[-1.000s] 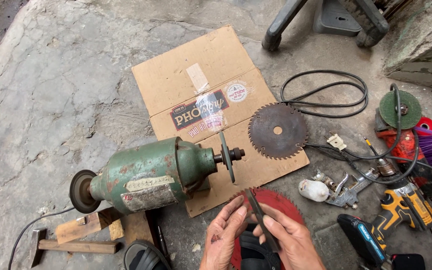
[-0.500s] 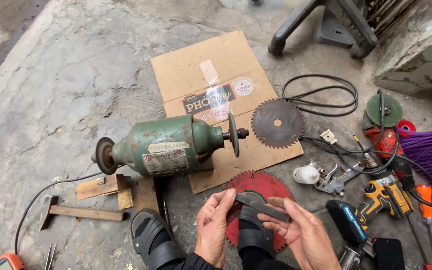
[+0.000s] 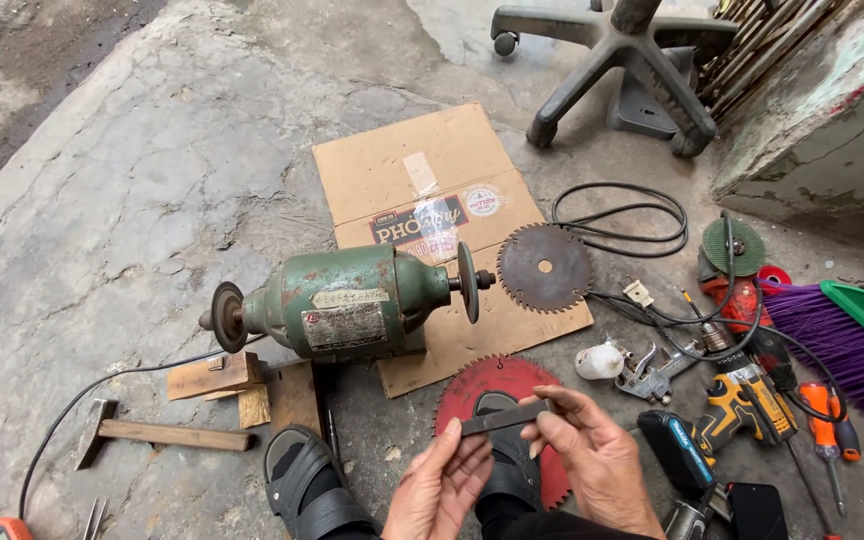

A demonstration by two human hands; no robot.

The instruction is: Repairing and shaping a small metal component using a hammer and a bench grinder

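Note:
My left hand (image 3: 439, 490) and my right hand (image 3: 592, 455) hold a flat dark metal bar (image 3: 504, 417) between their fingertips, one at each end, low in the middle of the view. Under it lies a red circular saw blade (image 3: 472, 385) with my sandalled foot (image 3: 507, 470) resting on it. Just beyond stands a green bench grinder motor (image 3: 347, 303) with a disc on each shaft end, partly on a flattened cardboard sheet (image 3: 412, 180). A rusty toothed saw blade (image 3: 544, 267) lies on the cardboard's right edge.
A hammer (image 3: 157, 434) and wood blocks (image 3: 242, 385) lie at left. At right are a coiled black cable (image 3: 620, 215), an angle grinder with green disc (image 3: 734, 250), a yellow cordless drill (image 3: 742, 405), a purple broom (image 3: 842, 335), screwdrivers. A chair base (image 3: 617, 50) stands behind.
The view has shifted so the grinder and cardboard sit more to the right. Both hands have raised the bar and turned it more level; my feet have come into view.

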